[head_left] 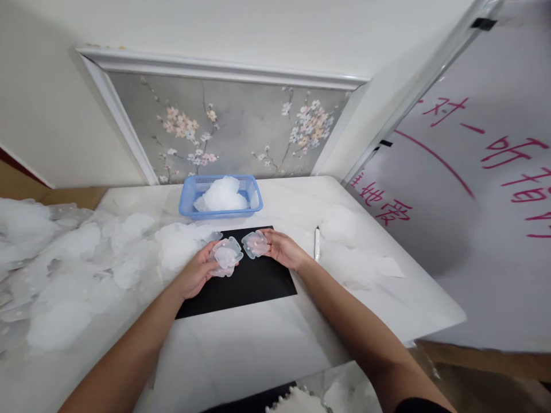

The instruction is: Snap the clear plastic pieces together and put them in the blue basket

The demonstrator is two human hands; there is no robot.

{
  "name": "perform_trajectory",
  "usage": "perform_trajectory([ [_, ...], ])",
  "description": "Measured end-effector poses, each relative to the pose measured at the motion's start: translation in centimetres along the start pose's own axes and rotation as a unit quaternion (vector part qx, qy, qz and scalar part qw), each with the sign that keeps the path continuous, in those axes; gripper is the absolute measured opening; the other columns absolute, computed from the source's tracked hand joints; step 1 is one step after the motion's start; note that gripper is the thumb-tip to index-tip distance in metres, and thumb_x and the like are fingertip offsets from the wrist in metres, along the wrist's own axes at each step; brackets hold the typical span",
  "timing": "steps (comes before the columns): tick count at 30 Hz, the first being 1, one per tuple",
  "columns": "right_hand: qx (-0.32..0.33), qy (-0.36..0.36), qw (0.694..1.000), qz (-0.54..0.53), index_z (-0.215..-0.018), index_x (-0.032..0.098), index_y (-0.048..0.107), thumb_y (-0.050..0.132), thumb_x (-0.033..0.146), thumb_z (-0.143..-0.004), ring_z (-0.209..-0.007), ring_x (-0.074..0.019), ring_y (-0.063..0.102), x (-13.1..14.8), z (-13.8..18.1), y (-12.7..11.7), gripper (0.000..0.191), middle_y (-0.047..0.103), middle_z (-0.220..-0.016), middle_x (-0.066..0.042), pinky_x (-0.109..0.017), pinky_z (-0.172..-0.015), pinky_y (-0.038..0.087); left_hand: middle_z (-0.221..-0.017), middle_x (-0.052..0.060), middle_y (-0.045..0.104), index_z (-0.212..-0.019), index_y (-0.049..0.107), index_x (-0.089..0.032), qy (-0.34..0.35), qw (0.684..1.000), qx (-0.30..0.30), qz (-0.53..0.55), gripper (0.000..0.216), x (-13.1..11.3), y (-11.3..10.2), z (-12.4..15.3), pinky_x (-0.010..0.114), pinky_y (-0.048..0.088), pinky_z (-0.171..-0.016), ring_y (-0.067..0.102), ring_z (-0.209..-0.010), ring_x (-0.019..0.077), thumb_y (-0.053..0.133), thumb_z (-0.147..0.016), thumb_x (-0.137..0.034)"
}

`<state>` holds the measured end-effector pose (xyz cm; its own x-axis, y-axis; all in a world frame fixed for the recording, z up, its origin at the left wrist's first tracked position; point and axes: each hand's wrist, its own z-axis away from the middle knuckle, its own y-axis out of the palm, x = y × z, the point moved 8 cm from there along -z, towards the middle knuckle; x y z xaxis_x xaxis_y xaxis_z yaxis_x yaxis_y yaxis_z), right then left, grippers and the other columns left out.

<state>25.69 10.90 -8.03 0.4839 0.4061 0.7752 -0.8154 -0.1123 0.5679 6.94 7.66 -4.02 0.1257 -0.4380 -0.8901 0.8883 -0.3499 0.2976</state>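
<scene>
My left hand [198,274] grips a small stack of clear plastic pieces [227,256] over the top edge of a black mat [245,284]. A single clear plastic piece [255,243] sits pinched in the fingers of my right hand [282,249], just right of the stack. Both hands hover close together above the mat on a white marble table [267,344]. Each piece is translucent, rounded and shows small white dots.
A blue basket [189,202] holding more clear pieces stands behind the mat. Heaps of translucent plastic pieces [81,269] cover the table's left side, with a smaller pile [348,252] on the right. A white pen [317,243] lies right of my right hand. A whiteboard [495,189] with red writing leans at right.
</scene>
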Motion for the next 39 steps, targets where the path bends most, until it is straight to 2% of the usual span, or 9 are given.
perform_trajectory([
  [3, 0.000, 0.000, 1.000, -0.002, -0.095, 0.020, 0.063, 0.074, 0.028, -0.074, -0.093, -0.0224, 0.070, -0.2, 0.0, -0.1, 0.026, 0.073, -0.093, -0.005, -0.038, -0.085, 0.057, -0.118, 0.009, 0.068, -0.128, 0.050, -0.022, 0.001, 1.000, 0.012, -0.003, 0.060, 0.1, 0.0, 0.0, 0.035, 0.052, -0.086, 0.067, -0.104, 0.0262, 0.068, -0.071, -0.018],
  [9, 0.016, -0.026, 0.999, 0.026, -0.097, 0.020, 0.063, 0.081, 0.019, -0.065, -0.094, -0.0218, 0.071, -0.1, 0.1, 0.1, 0.037, 0.074, -0.095, -0.004, -0.039, -0.091, 0.054, -0.118, 0.008, 0.068, -0.135, 0.046, -0.024, 0.009, 0.999, 0.034, -0.008, 0.064, 0.4, -0.1, -0.1, 0.035, 0.050, -0.087, 0.066, -0.106, 0.0258, 0.067, -0.075, -0.022],
  [13, 0.007, -0.021, 1.000, 0.008, -0.095, 0.020, 0.064, 0.082, 0.019, -0.062, -0.091, -0.0217, 0.071, -0.1, 0.1, 0.1, 0.037, 0.074, -0.094, -0.004, -0.038, -0.089, 0.054, -0.118, 0.008, 0.068, -0.131, 0.049, -0.024, 0.012, 0.999, 0.036, -0.009, 0.058, 0.6, -0.2, -0.2, 0.033, 0.051, -0.085, 0.066, -0.105, 0.0253, 0.066, -0.076, -0.021],
  [20, -0.013, -0.031, 0.999, 0.012, -0.093, 0.021, 0.064, 0.078, 0.023, -0.067, -0.089, -0.0218, 0.070, 0.3, 0.3, 0.3, 0.029, 0.074, -0.093, -0.004, -0.038, -0.085, 0.056, -0.116, 0.008, 0.069, -0.123, 0.054, -0.022, 0.011, 0.999, 0.034, -0.009, 0.048, 0.4, -0.2, -0.1, 0.034, 0.051, -0.084, 0.067, -0.103, 0.0258, 0.066, -0.076, -0.021],
  [29, -0.004, -0.048, 0.999, 0.016, -0.097, 0.024, 0.060, 0.078, 0.031, -0.069, -0.083, -0.0193, 0.068, 1.0, 0.7, 0.7, 0.034, 0.067, -0.085, 0.000, -0.039, -0.083, 0.055, -0.114, 0.009, 0.069, -0.125, 0.053, -0.022, 0.007, 0.999, 0.032, -0.010, 0.051, 0.3, 0.1, 0.0, 0.035, 0.050, -0.085, 0.066, -0.104, 0.0263, 0.066, -0.076, -0.021],
  [32, -0.025, -0.084, 0.993, 0.076, -0.098, 0.025, 0.061, 0.080, 0.035, -0.069, -0.067, -0.0123, 0.061, 1.7, 0.9, 0.7, 0.037, 0.060, -0.075, 0.004, -0.030, -0.069, 0.055, -0.113, 0.009, 0.070, -0.124, 0.052, -0.021, 0.011, 0.999, 0.039, -0.007, 0.049, 0.3, 0.1, 0.0, 0.034, 0.049, -0.084, 0.066, -0.104, 0.0263, 0.066, -0.077, -0.021],
  [36, -0.047, -0.150, 0.956, 0.246, -0.084, 0.021, 0.064, 0.064, 0.048, -0.081, -0.045, -0.0076, 0.040, 2.4, 1.4, 1.4, 0.027, 0.045, -0.058, 0.006, -0.021, -0.045, 0.038, -0.112, 0.010, 0.069, -0.126, 0.050, -0.022, 0.017, 0.999, 0.049, -0.006, 0.053, 0.3, 0.3, 0.1, 0.035, 0.049, -0.085, 0.066, -0.104, 0.0269, 0.068, -0.077, -0.023],
  [38, -0.036, -0.177, 0.931, 0.319, -0.096, 0.022, 0.065, 0.064, 0.039, -0.081, -0.047, -0.0078, 0.042, 2.4, 1.8, 2.3, 0.022, 0.054, -0.067, 0.004, -0.022, -0.046, 0.038, -0.111, 0.009, 0.069, -0.127, 0.049, -0.022, 0.016, 0.998, 0.053, -0.003, 0.055, 0.3, 0.5, 0.1, 0.037, 0.048, -0.086, 0.067, -0.102, 0.0269, 0.069, -0.077, -0.025],
  [39, -0.020, -0.189, 0.919, 0.345, -0.108, 0.025, 0.063, 0.064, 0.031, -0.080, -0.051, -0.0083, 0.046, 2.4, 1.9, 2.9, 0.028, 0.061, -0.079, 0.003, -0.023, -0.050, 0.042, -0.110, 0.009, 0.069, -0.128, 0.049, -0.022, 0.015, 0.998, 0.053, -0.002, 0.056, 0.4, 0.6, 0.1, 0.037, 0.049, -0.086, 0.067, -0.101, 0.0267, 0.070, -0.076, -0.026],
])
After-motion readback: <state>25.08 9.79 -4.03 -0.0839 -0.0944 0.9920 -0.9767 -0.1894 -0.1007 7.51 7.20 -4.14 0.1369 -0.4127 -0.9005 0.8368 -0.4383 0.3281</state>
